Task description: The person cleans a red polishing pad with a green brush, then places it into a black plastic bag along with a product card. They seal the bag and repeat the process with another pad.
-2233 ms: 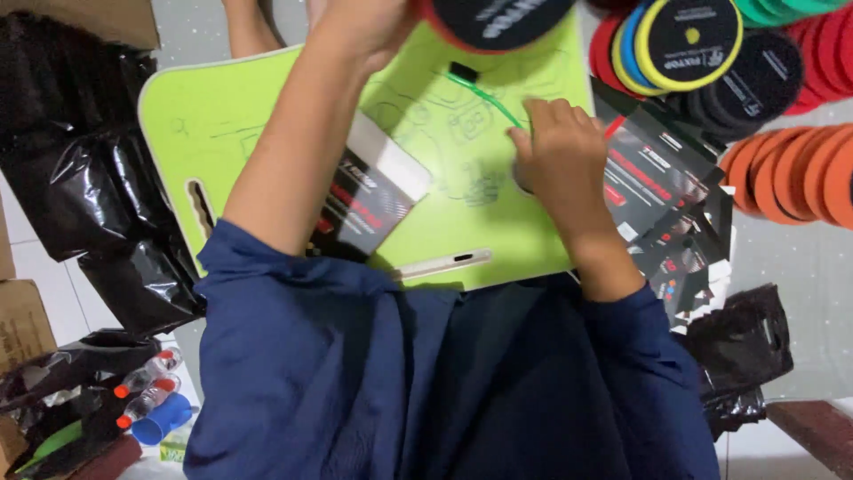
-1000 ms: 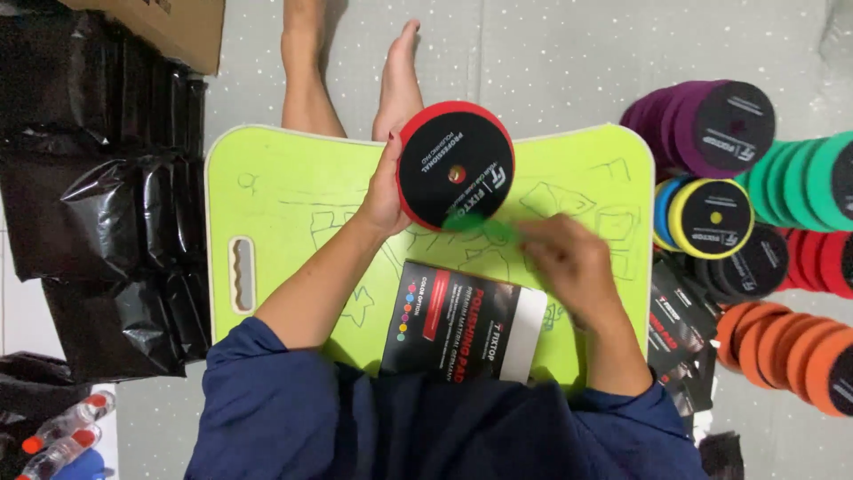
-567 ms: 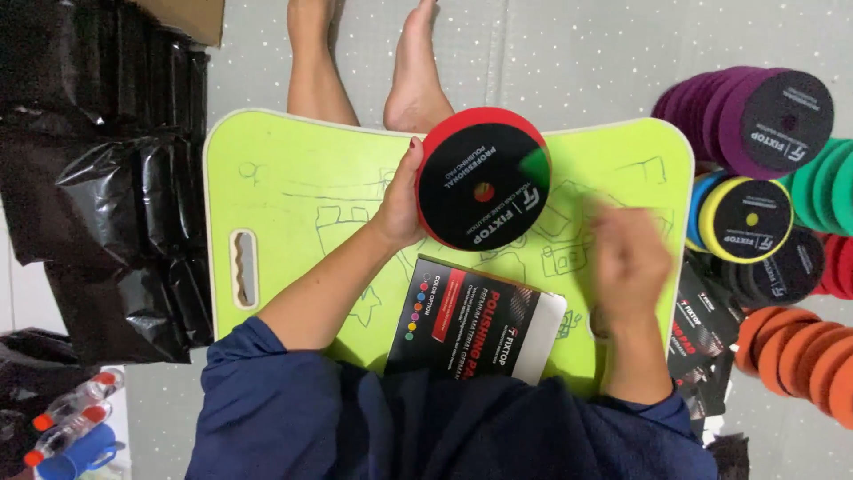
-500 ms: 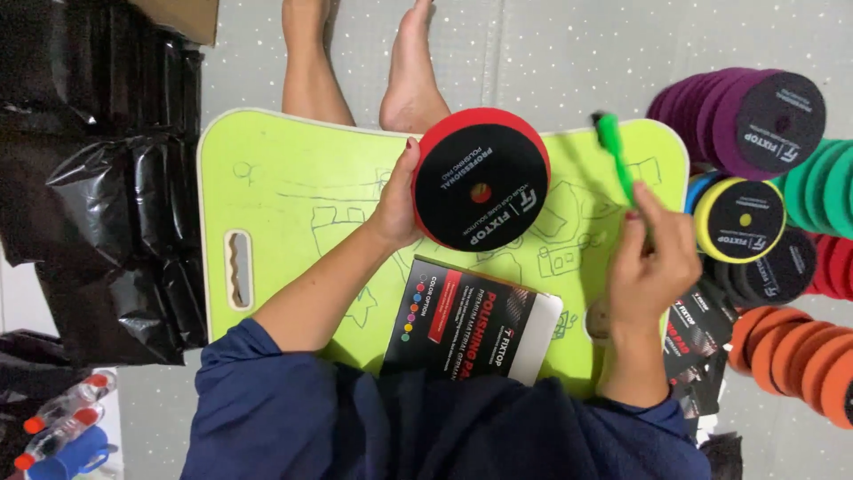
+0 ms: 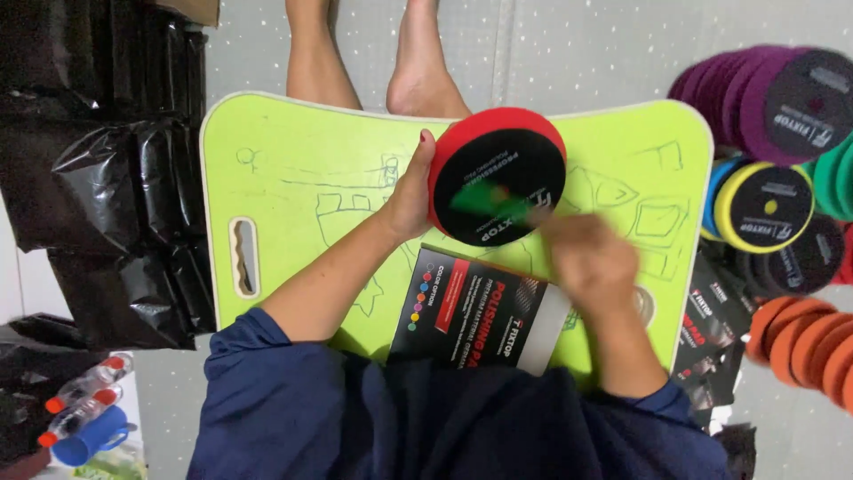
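My left hand [image 5: 410, 197] holds a round red foam pad with a black face [image 5: 498, 175] upright above a lime-green lap board [image 5: 293, 187]. My right hand [image 5: 591, 262], blurred by motion, grips a green brush [image 5: 484, 201] whose head lies across the pad's black face. A black printed card sleeve [image 5: 475, 307] rests on the board just below both hands, near my lap.
Stacks of purple [image 5: 764, 93], yellow-rimmed [image 5: 760, 206], green and orange [image 5: 804, 338] pads lie at the right. Black plastic bags [image 5: 107, 187] pile up at the left. Small bottles with red caps [image 5: 84, 400] sit at the lower left. My bare feet [image 5: 418, 62] reach beyond the board.
My right hand swung the green brush from up at the pad's right side down onto the pad's black face. My left hand kept the pad in nearly the same place.
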